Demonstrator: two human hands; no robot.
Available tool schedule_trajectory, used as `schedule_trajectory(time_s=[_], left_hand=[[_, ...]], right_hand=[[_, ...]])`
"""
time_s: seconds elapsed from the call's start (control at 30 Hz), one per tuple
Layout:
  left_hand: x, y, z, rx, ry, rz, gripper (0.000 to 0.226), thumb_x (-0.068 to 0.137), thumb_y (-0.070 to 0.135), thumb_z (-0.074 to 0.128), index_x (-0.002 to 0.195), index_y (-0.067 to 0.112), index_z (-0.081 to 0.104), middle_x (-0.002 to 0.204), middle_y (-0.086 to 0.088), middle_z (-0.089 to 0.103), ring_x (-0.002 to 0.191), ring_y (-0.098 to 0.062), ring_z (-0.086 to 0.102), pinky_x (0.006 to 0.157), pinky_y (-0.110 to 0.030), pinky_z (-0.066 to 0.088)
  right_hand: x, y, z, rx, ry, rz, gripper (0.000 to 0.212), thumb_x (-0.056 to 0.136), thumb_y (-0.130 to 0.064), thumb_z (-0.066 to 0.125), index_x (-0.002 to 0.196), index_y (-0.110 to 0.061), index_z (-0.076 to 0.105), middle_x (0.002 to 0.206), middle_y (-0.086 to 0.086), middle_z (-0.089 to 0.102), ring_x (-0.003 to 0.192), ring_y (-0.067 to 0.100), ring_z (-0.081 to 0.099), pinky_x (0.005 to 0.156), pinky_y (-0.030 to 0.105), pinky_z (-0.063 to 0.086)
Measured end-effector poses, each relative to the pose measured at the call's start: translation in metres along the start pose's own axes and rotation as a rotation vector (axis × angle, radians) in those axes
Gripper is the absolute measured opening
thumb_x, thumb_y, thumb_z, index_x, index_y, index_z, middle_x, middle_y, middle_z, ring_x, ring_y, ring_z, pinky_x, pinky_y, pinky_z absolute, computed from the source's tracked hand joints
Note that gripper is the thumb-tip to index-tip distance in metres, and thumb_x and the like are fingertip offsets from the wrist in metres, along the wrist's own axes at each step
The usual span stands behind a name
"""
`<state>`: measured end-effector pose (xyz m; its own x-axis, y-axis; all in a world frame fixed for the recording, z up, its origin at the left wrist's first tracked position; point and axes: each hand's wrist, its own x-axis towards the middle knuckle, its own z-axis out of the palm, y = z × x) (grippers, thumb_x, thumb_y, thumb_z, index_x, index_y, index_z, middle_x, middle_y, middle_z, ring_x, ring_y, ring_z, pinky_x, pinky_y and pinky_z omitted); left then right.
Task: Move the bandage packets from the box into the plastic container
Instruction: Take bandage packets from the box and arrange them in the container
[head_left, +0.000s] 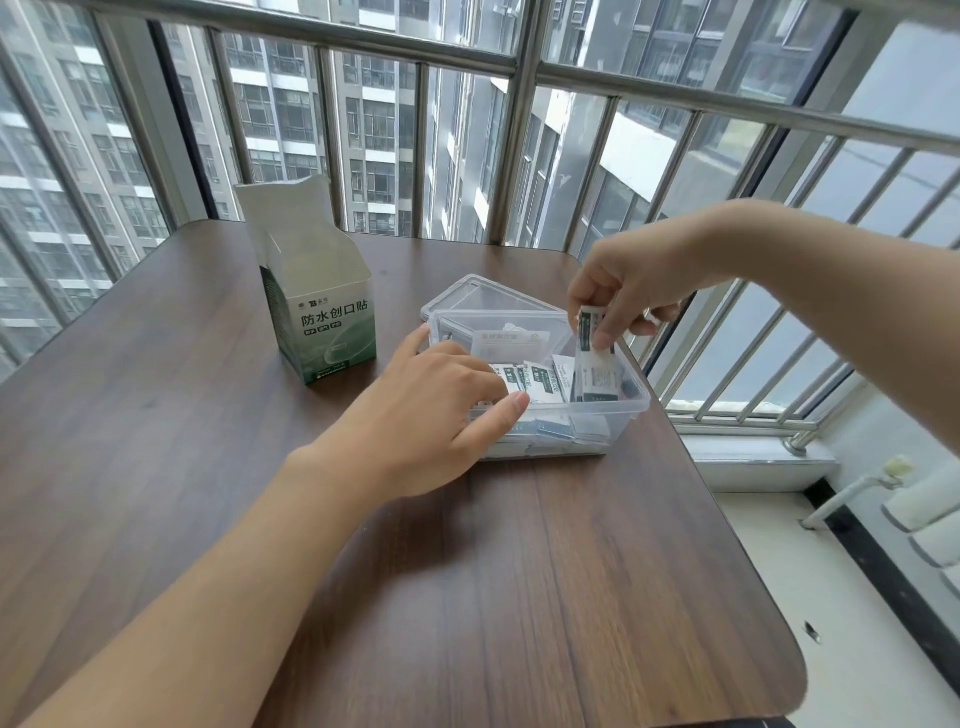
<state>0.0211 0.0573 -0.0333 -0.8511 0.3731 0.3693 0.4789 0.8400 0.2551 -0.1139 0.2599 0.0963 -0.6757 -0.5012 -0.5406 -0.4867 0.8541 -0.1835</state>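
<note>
A clear plastic container (631, 400) stands on the wooden table (467, 571) and holds several white and dark green bandage packets (543, 382). My right hand (628, 291) pinches a small stack of packets (592, 338) upright over the container's right side. My left hand (441, 410) grips the container's near left rim, fingers reaching inside onto the packets. The green and white bandage box (322, 312) stands open to the left of the container; its inside is hidden from here.
The container's clear lid (483, 296) lies behind it, partly under it. The table's right edge runs close to the container. Window bars (519, 130) rise behind the table. A white pipe and radiator (924, 509) sit low at the right.
</note>
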Motion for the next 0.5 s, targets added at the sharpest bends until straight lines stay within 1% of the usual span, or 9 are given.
schedule_trajectory(time_s=[0.1,0.2,0.27,0.37,0.43,0.5], left_hand=[[0.0,0.0,0.001,0.002,-0.001,0.0,0.058,0.101,0.057,0.02,0.079,0.029,0.065,0.08,0.012,0.064,0.089,-0.013,0.055,0.106,-0.044,0.034],[0.001,0.001,0.0,0.01,0.007,0.007,0.056,0.102,0.057,0.02,0.077,0.029,0.062,0.079,0.012,0.063,0.087,-0.013,0.054,0.104,-0.044,0.036],[0.001,0.001,0.0,0.005,0.01,0.009,0.051,0.102,0.056,0.021,0.076,0.032,0.058,0.079,0.013,0.062,0.087,-0.012,0.054,0.104,-0.044,0.036],[0.0,0.001,0.0,0.002,0.011,0.009,0.054,0.102,0.056,0.022,0.079,0.031,0.063,0.08,0.013,0.063,0.089,-0.011,0.054,0.106,-0.043,0.035],[0.0,0.001,0.0,-0.003,0.007,0.004,0.057,0.101,0.057,0.022,0.082,0.029,0.068,0.084,0.013,0.066,0.091,-0.011,0.055,0.108,-0.042,0.033],[-0.001,0.002,0.0,-0.006,0.0,-0.006,0.059,0.1,0.058,0.021,0.085,0.029,0.07,0.088,0.013,0.068,0.094,-0.011,0.055,0.11,-0.041,0.03]], right_hand=[[-0.007,-0.004,-0.015,0.028,-0.013,-0.036,0.005,0.091,-0.01,0.071,0.089,-0.015,0.071,0.061,-0.007,0.069,0.049,0.006,0.053,0.049,0.02,0.041],[0.0,-0.011,-0.018,0.04,-0.035,-0.062,0.006,0.092,-0.01,0.07,0.089,-0.015,0.071,0.062,-0.007,0.069,0.05,0.004,0.053,0.05,0.021,0.04],[0.012,-0.016,-0.012,0.043,-0.058,-0.053,0.004,0.092,-0.011,0.07,0.094,-0.014,0.072,0.065,-0.006,0.071,0.052,0.005,0.054,0.049,0.02,0.041],[0.029,-0.02,0.0,0.03,-0.073,-0.039,0.006,0.092,-0.012,0.072,0.097,-0.015,0.072,0.073,-0.006,0.073,0.056,0.006,0.056,0.049,0.019,0.041],[0.036,-0.022,0.007,0.014,-0.097,-0.033,0.008,0.091,-0.012,0.072,0.098,-0.015,0.071,0.075,-0.006,0.074,0.056,0.007,0.056,0.049,0.019,0.041],[0.04,-0.022,0.012,0.011,-0.105,-0.034,0.013,0.09,-0.012,0.074,0.103,-0.014,0.071,0.08,-0.002,0.075,0.056,0.007,0.057,0.049,0.019,0.042]])
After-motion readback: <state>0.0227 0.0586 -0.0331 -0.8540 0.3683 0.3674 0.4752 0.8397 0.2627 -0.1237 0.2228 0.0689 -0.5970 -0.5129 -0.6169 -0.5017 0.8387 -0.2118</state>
